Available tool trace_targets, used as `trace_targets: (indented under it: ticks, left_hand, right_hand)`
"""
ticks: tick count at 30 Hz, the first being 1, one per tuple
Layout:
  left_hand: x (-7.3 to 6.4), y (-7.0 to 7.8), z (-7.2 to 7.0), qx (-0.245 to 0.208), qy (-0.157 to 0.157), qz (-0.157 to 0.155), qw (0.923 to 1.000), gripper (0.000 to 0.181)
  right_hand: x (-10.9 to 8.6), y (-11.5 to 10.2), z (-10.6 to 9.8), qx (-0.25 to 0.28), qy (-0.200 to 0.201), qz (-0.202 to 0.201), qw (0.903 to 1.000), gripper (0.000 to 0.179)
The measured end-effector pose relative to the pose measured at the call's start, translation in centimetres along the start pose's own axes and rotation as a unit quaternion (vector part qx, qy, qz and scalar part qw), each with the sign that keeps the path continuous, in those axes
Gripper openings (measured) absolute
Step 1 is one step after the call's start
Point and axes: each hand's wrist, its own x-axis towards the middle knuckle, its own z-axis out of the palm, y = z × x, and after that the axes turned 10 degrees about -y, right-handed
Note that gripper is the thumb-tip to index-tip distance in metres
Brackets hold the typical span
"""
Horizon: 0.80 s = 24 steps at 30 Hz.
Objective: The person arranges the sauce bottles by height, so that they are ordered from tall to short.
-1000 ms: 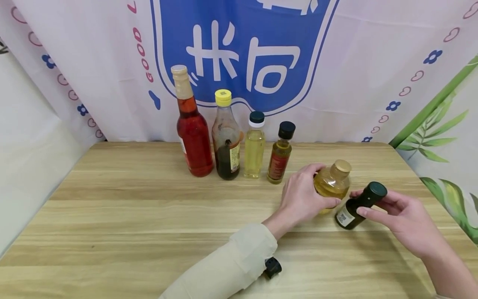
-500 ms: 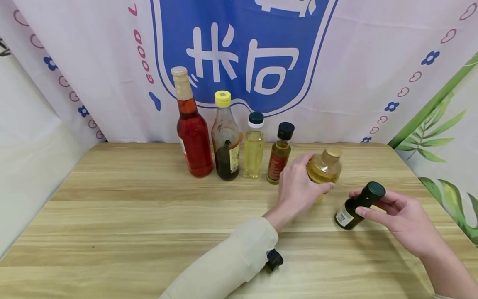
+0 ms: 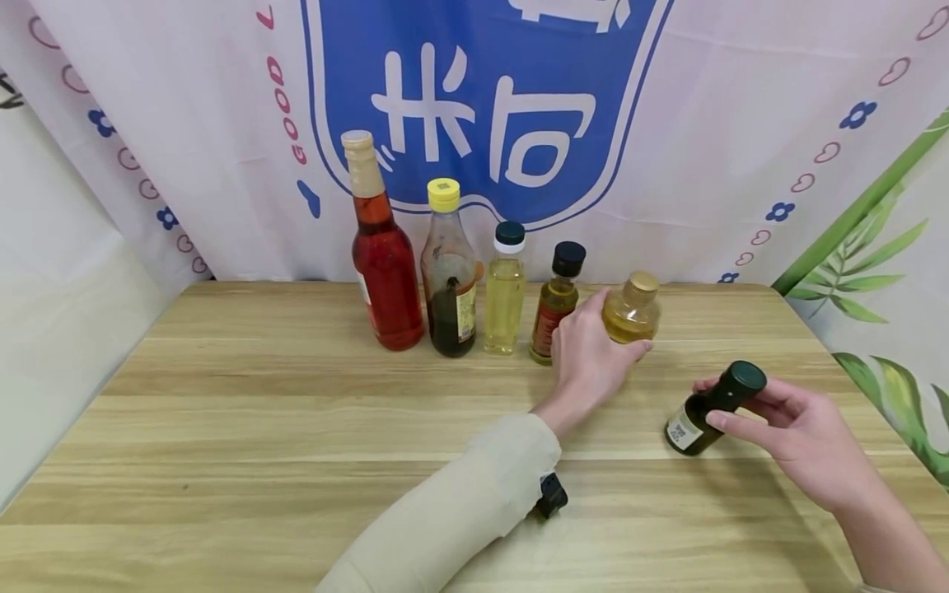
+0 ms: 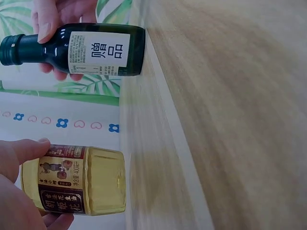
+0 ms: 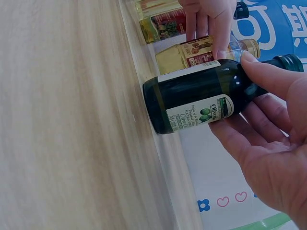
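My left hand (image 3: 593,350) grips a peanut-oil bottle (image 3: 632,319) with a gold cap, right of the row of bottles. In the left wrist view this oil bottle (image 4: 106,179) shows its label, its base at or just over the tabletop. Thumb and fingers of my right hand (image 3: 819,445) hold a dark green olive oil bottle (image 3: 693,424) by its upper part, nearer the front right. The right wrist view shows the olive oil bottle (image 5: 192,98) with its green-and-white label; whether its base touches the wood I cannot tell.
Along the back of the wooden table (image 3: 259,445) stand a tall red bottle (image 3: 389,284), a yellow-capped dark sauce bottle (image 3: 450,309), a pale oil bottle (image 3: 504,305) and a small black-capped oil bottle (image 3: 554,313). A printed curtain (image 3: 704,123) hangs behind them.
My left hand has carried the peanut-oil bottle back and to the left, close to the black-capped bottle. The right hand and the olive oil bottle stay in place.
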Motion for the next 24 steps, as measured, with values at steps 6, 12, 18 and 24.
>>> trace_targets:
  ticks: [6,12,18,24]
  left_hand:
    - [0.23,0.12,0.48,-0.007,-0.001,-0.009,0.9999,0.073]
    - [0.37,-0.14,0.70,-0.004,0.001,-0.014,0.9999,0.071]
    - [0.47,-0.14,0.56,0.021,-0.017,-0.030,0.9992,0.074]
    - [0.41,-0.25,0.71,0.036,-0.027,-0.028,0.9986,0.076]
  right_hand:
    - [-0.07,-0.12,0.02,-0.002,0.000,0.008,1.0000,0.039]
    - [0.05,-0.53,0.26,0.004,0.006,0.015,0.9999,0.039]
    - [0.20,-0.15,0.13,0.018,-0.006,-0.003,0.9998,0.039]
    - [0.04,-0.03,0.07,0.009,0.000,0.002,1.0000,0.039]
